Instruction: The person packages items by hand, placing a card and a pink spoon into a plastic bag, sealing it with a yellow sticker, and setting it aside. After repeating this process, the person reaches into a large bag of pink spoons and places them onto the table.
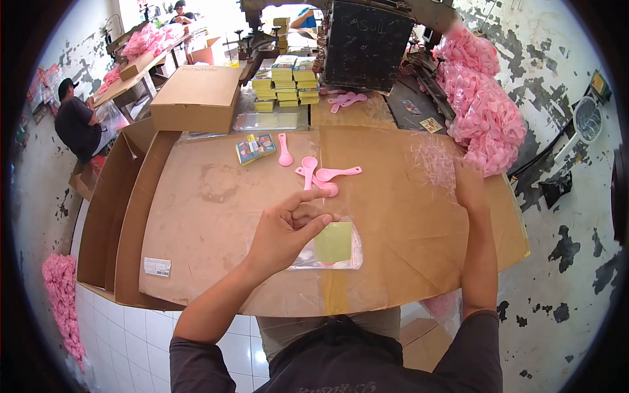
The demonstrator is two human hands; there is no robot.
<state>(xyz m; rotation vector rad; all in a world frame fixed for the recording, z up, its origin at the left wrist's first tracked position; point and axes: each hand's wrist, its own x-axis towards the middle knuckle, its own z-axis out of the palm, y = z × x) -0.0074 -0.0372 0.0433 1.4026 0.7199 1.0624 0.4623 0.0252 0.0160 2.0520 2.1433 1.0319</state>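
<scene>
My left hand (287, 230) rests on a clear plastic bag (350, 252) that holds a yellow-green card (334, 242), its fingers pinching the bag's upper edge. My right hand (468, 183) reaches out to the right, toward a crinkled clear plastic sheet (432, 160) beside a heap of pink spoons (488, 111); its fingers are hard to make out. Several loose pink spoons (318, 175) lie on the cardboard sheet (209, 196) just beyond the bag. A small colourful packet (255, 148) lies farther back on the left.
A closed cardboard box (196, 98) stands at the back left, with stacks of yellow packets (285, 85) next to it. A dark machine (367, 42) sits behind. A person (75, 124) sits at far left. More pink spoons (62, 301) lie on the floor.
</scene>
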